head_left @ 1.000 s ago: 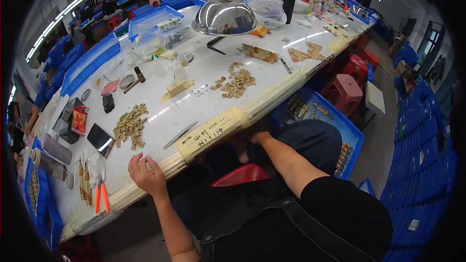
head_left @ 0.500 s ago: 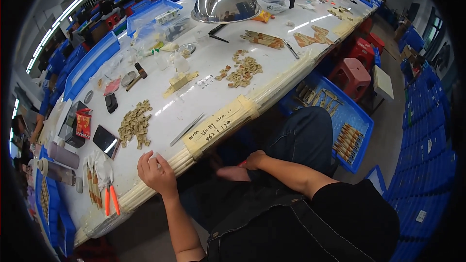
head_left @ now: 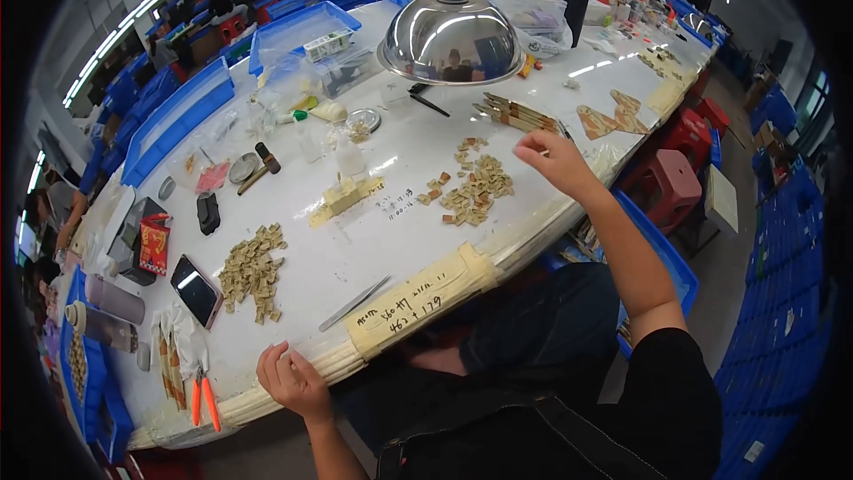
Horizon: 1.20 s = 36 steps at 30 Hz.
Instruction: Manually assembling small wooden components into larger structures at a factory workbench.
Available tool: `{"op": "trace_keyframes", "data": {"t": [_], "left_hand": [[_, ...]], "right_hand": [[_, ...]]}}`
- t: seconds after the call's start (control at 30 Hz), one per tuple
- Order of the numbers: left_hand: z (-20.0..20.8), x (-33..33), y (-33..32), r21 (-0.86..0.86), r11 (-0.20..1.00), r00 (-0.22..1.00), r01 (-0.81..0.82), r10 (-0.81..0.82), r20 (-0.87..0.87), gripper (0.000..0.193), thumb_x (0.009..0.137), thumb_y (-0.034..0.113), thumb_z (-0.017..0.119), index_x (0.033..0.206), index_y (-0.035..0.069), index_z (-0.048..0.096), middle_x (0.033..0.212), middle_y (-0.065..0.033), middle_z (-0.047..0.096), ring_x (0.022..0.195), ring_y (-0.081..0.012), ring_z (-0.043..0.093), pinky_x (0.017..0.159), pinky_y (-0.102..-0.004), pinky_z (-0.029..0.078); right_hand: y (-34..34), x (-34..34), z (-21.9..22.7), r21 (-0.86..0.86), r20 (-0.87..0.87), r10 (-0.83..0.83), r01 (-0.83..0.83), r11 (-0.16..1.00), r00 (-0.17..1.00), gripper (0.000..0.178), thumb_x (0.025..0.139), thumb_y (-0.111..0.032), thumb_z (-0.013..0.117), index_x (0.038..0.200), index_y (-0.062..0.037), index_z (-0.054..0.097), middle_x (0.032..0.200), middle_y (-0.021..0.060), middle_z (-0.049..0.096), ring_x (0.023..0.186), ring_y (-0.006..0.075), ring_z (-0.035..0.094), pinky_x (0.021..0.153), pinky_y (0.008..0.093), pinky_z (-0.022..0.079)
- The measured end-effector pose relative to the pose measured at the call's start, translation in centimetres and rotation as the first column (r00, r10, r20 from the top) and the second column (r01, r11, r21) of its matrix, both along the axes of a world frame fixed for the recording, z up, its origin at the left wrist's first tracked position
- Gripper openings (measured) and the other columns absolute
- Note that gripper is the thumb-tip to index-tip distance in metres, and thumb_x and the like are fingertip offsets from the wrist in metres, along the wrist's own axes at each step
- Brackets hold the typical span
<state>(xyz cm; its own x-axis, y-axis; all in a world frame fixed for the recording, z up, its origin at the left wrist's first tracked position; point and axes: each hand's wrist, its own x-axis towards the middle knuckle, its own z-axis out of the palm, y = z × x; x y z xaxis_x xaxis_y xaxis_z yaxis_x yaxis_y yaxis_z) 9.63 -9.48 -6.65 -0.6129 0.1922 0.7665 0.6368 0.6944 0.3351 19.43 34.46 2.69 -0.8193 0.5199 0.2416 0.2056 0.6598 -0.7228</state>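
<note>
Over the table's right side, my right hand (head_left: 558, 165) is raised with its fingers loosely bent and apart; I see nothing in it. Right beside it lie a bundle of long patterned strips (head_left: 508, 112) and a loose heap of small tan pieces (head_left: 480, 187). At the near table edge rests my left hand (head_left: 295, 382), fingers half curled and slightly apart, holding nothing visible. Metal tweezers (head_left: 355, 302) lie beyond it, by a written-on yellowish label (head_left: 422, 304) along the edge. Farther left is a second heap of tan pieces (head_left: 251, 271).
A shiny metal dome (head_left: 453, 40) stands at the back. Left lie a phone (head_left: 197, 292), orange-handled pliers (head_left: 206, 402) and two bottles (head_left: 115, 298). A yellowish block (head_left: 342, 198) sits mid-table. Red stools (head_left: 665, 185) and a blue crate (head_left: 680, 276) are at the right.
My right hand has risen from my lap and reached out over the right side of the table. My left hand stays by the near edge. The view has shifted.
</note>
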Motion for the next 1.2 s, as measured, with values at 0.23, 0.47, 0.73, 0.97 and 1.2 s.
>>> {"op": "trace_keyframes", "data": {"t": [0.23,0.47,0.73,0.97,1.2], "left_hand": [[2.6,-0.1,0.0,0.173,0.982,0.94,0.077,-0.129,0.316,0.005,0.082,0.002,0.05,0.085,0.001,0.054,0.116,-0.0145,0.053,0.107,-0.0274,0.047,0.092,-0.0356,0.037],[7.6,-4.8,7.1,0.04,0.783,0.78,0.621,-0.622,0.07,0.009,0.073,0.001,0.061,0.079,0.002,0.055,0.11,-0.0117,0.056,0.1,-0.0277,0.051,0.086,-0.034,0.041],[6.5,-5.1,11.6,0.861,0.375,-0.039,0.342,-0.91,0.412,0.031,0.096,0.025,0.047,0.116,0.001,0.047,0.114,-0.0147,0.055,0.106,-0.0218,0.052,0.095,-0.0333,0.041],[6.9,-10.5,7.8,0.957,0.255,0.205,-0.138,-0.938,0.279,0.024,0.095,0.028,0.05,0.101,0.006,0.048,0.063,-0.0016,0.052,0.044,-0.009,0.047,0.041,-0.0215,0.039],[6.8,-10.6,8.2,0.923,0.282,-0.046,-0.262,-0.959,0.28,0.028,0.096,0.034,0.046,0.097,0.007,0.049,0.056,-0.0001,0.049,0.037,-0.0072,0.043,0.033,-0.0198,0.033]], "right_hand": [[10.9,-5.9,-8.9,0.602,-0.103,-0.347,0.336,0.724,0.932,0.014,0.079,-0.017,0.063,0.084,-0.0034,0.064,0.079,0.011,0.061,0.076,0.0288,0.055,0.07,0.0349,0.046],[7.2,-3.2,-4.7,-0.2,-0.173,-0.127,0.092,0.976,0.977,0.016,0.086,-0.016,0.056,0.078,-0.0036,0.058,0.062,-0.0012,0.049,0.055,0.0076,0.039,0.052,0.019,0.032],[-15.6,-4.3,-2.1,-0.85,-0.201,0.435,-0.377,0.367,0.878,0.007,0.092,-0.01,0.051,0.092,-0.0034,0.052,0.083,0.0048,0.056,0.071,0.0097,0.048,0.067,0.0195,0.04],[-15.4,-10.2,-0.6,0.1,-0.101,0.494,-0.485,0.869,0.864,0.011,0.085,-0.002,0.058,0.092,0.0013,0.065,0.086,0.0032,0.063,0.073,0.0096,0.052,0.067,0.0205,0.042],[-8.1,-10.4,-2.6,-0.001,-0.019,0.08,-0.08,0.997,0.997,0.011,0.083,-0.006,0.061,0.091,0.0002,0.066,0.079,0.0014,0.062,0.069,0.0075,0.05,0.063,0.0184,0.04]]}}
